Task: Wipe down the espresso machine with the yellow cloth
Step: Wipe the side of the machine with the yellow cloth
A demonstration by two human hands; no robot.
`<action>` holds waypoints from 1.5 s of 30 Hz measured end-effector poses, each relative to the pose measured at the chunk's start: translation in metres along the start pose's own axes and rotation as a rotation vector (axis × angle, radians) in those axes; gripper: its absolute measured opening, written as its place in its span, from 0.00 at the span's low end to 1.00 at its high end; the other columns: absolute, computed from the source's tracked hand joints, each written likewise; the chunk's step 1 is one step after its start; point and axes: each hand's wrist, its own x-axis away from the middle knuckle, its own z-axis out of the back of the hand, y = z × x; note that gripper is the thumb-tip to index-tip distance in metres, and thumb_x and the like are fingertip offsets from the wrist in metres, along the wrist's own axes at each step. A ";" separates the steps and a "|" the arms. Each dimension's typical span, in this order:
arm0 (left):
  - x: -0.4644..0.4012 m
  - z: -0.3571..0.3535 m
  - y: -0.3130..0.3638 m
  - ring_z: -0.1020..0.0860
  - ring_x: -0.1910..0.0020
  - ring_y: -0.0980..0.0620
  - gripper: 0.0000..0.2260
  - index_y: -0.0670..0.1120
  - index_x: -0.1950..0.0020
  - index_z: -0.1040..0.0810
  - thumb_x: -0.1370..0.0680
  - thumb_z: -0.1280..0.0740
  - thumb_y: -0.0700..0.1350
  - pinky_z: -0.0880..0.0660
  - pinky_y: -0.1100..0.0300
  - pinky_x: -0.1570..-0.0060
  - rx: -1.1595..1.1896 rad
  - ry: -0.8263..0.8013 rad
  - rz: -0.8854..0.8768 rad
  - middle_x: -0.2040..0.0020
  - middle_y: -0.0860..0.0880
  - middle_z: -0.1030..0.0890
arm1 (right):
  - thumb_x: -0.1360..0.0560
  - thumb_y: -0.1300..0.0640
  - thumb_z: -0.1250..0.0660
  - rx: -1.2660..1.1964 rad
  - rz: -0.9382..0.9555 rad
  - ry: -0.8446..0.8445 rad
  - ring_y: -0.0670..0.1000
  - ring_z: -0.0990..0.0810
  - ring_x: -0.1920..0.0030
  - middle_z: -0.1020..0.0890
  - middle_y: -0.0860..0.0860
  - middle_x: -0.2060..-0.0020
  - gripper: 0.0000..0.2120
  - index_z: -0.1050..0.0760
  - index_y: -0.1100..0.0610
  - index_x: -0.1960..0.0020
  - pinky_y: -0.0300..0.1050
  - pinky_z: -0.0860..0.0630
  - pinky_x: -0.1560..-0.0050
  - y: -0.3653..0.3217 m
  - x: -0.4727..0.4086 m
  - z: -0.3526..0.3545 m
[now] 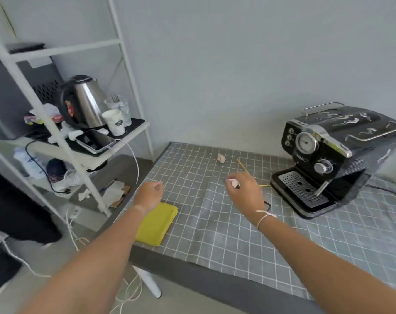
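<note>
A black and chrome espresso machine (332, 155) stands at the right rear of the table, white smears on its top. A folded yellow cloth (157, 224) lies flat near the table's front left edge. My left hand (149, 193) hovers just above the cloth's far end, fingers loosely curled, holding nothing. My right hand (244, 189) is over the middle of the table, left of the machine, and pinches a small crumpled white scrap (234, 183) in its fingertips.
The table carries a grey checked cloth (226, 234). On it lie another crumpled scrap (221, 158) and a thin yellow stick (243, 166). A white shelf rack (84, 141) at the left holds a steel kettle (84, 103), a paper cup (114, 124) and a tablet. Cables trail on the floor.
</note>
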 end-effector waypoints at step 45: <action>-0.031 0.010 0.174 0.24 0.57 0.47 0.03 0.45 0.55 0.22 0.24 0.36 0.40 0.27 0.55 0.54 0.658 0.048 -0.147 0.57 0.43 0.21 | 0.23 0.59 0.37 -0.521 -0.221 0.001 0.45 0.31 0.67 0.29 0.46 0.68 0.03 0.30 0.54 0.54 0.35 0.35 0.69 0.002 -0.072 0.057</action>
